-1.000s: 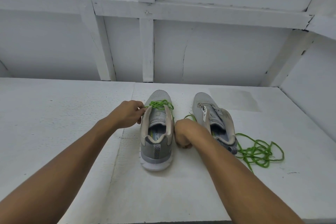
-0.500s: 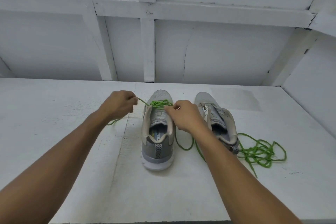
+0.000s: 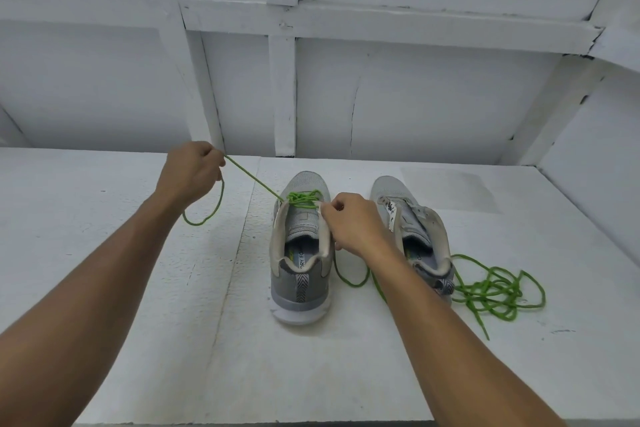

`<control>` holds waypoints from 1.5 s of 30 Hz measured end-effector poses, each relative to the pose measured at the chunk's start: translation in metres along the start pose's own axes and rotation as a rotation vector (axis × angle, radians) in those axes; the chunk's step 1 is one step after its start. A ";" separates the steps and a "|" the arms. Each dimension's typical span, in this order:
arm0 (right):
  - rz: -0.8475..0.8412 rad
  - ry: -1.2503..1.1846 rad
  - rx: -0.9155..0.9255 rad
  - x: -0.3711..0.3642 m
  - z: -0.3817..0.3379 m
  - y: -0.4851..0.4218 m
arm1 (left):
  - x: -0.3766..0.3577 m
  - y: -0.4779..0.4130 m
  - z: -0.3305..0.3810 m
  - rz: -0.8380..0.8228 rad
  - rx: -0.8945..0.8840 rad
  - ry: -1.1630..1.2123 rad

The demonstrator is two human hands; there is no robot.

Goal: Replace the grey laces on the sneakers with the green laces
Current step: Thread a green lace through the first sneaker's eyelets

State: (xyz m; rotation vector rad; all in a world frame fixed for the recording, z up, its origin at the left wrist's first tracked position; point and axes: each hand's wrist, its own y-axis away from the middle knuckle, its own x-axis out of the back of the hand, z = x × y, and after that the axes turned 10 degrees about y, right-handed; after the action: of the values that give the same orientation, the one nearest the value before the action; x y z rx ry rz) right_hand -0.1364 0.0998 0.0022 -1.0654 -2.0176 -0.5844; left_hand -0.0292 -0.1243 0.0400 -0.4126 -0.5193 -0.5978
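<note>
Leftward and farther from the shoe is where the left hand (image 3: 188, 174) has gone since half a second ago, drawing its strand of the green lace (image 3: 303, 198) out with it. That strand now runs taut from the hand's grip down to the lowest eyelets of the left sneaker (image 3: 299, 288), where the lace is crossed in a small bunch near the toe. The grip is closed, with the fingers curled round the lace. A slack loop of the same strand hangs below the hand and touches the worktop (image 3: 104, 253).

The right hand (image 3: 356, 222) has kept its place at the right eyelet edge of the same sneaker. Its grip is also closed, thumb and forefinger pinching where the lace leaves the eyelets. The other strand comes out from under the palm and trails down onto the worktop between the two shoes.

Both sneakers stand side by side as before, heels toward the camera. The right sneaker (image 3: 408, 218) has no lace in it, and its tongue is pulled open. A second green lace (image 3: 491, 288) lies in a loose tangle just beside that shoe's heel, unchanged. White boarded walls (image 3: 415, 97) rise behind the worktop.
</note>
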 end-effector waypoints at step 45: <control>-0.163 -0.654 -0.359 -0.008 0.012 -0.003 | -0.087 0.041 0.045 -0.443 -0.232 -0.134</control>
State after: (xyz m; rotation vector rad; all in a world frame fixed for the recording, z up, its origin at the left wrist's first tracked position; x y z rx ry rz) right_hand -0.1413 0.1022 -0.0112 -1.4497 -2.6498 -0.7750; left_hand -0.0798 -0.0342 0.0173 -0.5653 -0.6789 -1.0691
